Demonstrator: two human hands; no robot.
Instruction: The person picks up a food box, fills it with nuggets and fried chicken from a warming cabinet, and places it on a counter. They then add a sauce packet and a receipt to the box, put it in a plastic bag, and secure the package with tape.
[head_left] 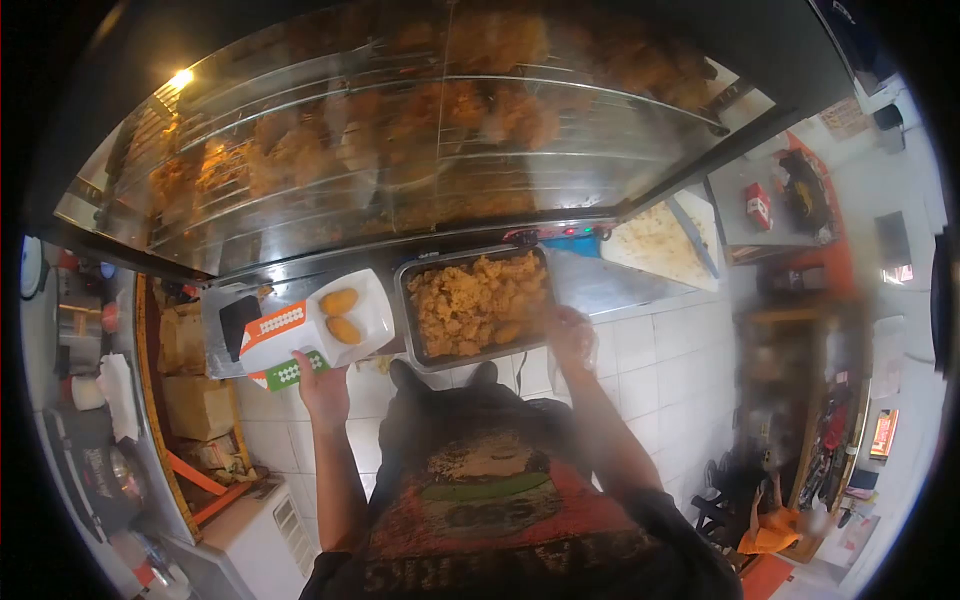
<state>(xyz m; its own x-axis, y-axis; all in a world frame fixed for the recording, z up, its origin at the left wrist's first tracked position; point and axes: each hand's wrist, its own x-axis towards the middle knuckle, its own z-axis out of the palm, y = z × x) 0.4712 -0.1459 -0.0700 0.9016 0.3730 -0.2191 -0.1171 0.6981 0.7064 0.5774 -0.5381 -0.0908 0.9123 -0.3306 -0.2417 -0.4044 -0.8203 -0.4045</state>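
My left hand (pixel 322 388) grips an open paper food box (pixel 372 300) by its near corner, thumb on top. White inside, the box has orange and green checkered flaps, and two oval golden fried pieces (pixel 341 314) lie in it. To its right a metal tray (pixel 402 318) is heaped with fried chicken pieces (pixel 470 300). At the tray's right edge is my right hand (pixel 572 342), apparently in a clear plastic glove. It is blurred, so its fingers and anything in them cannot be made out.
A glass display warmer (pixel 400 150) with fried food on racks rises ahead. On the counter at right, a long knife (pixel 692 238) lies on a white cutting board (pixel 650 248). Shelves with boxes (pixel 197 395) stand at left. A person in orange (pixel 772 530) is at lower right.
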